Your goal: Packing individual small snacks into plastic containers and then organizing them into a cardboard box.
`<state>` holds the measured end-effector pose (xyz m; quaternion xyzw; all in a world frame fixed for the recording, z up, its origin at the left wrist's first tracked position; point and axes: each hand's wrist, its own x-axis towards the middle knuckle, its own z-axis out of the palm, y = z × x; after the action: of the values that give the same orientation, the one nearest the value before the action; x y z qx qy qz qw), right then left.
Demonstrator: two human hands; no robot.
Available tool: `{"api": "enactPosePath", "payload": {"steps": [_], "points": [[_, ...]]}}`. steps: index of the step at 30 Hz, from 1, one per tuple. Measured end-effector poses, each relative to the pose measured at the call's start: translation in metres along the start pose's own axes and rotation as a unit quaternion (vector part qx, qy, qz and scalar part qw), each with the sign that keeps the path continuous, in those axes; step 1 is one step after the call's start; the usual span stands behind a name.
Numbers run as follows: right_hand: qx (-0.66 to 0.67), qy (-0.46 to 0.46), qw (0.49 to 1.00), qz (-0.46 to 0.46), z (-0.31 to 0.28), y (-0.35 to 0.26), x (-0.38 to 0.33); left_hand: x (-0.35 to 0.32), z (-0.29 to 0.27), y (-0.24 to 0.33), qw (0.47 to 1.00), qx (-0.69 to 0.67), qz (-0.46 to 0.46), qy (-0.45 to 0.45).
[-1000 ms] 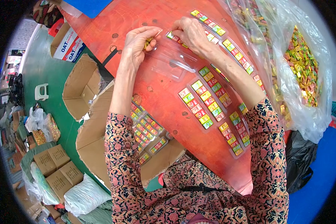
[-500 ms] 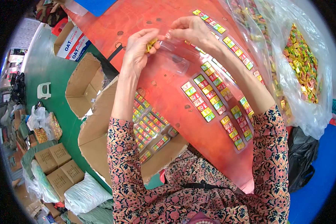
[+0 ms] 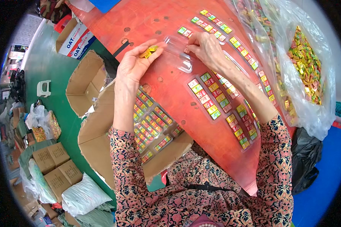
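Fingers of the left hand (image 3: 134,62) curl around gold-wrapped pieces (image 3: 149,52); the right hand's (image 3: 206,48) fingertips press together at the clear tray (image 3: 179,56), gripping what, I can't tell. Filling seems underway; it calls for exact placement.

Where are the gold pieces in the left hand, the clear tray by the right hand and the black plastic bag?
Gold pieces (image 3: 149,52): head view, middle of the shiny cluster.
Clear tray (image 3: 178,50): head view, middle of its see-through plastic.
Black plastic bag (image 3: 306,160): head view, its crumpled middle.
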<state>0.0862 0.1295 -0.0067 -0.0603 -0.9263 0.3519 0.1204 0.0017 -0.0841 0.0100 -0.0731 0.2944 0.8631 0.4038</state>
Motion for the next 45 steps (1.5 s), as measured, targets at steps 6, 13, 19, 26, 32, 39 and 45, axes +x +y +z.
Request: {"api": "enactPosePath", "payload": {"steps": [6, 13, 19, 26, 32, 39, 45], "points": [[-0.041, 0.001, 0.999, -0.001, 0.004, -0.002, -0.002, 0.001, 0.003, -0.007, 1.0, -0.017, -0.002, -0.025], [0.105, 0.071, 0.992, -0.027, 0.003, -0.025, -0.002, -0.001, 0.003, -0.01, 0.997, 0.007, -0.025, -0.075], [0.149, 0.005, 0.977, -0.152, 0.014, -0.036, -0.004, 0.012, -0.003, -0.028, 0.99, 0.037, -0.064, -0.123], [0.107, 0.039, 0.99, -0.088, -0.017, -0.032, -0.024, 0.009, 0.019, -0.055, 0.989, 0.148, 0.009, -0.014], [0.042, 0.129, 0.986, -0.092, -0.115, 0.001, -0.074, 0.019, 0.081, -0.089, 0.963, 0.251, -0.052, -0.088], [-0.173, 0.306, 0.936, 0.031, -0.261, 0.119, -0.14, 0.053, 0.207, -0.181, 0.939, 0.245, -0.103, -0.219], [-0.224, 0.284, 0.929, 0.073, -0.323, 0.204, -0.134, 0.102, 0.264, -0.26, 0.937, 0.276, -0.117, -0.178]]}}
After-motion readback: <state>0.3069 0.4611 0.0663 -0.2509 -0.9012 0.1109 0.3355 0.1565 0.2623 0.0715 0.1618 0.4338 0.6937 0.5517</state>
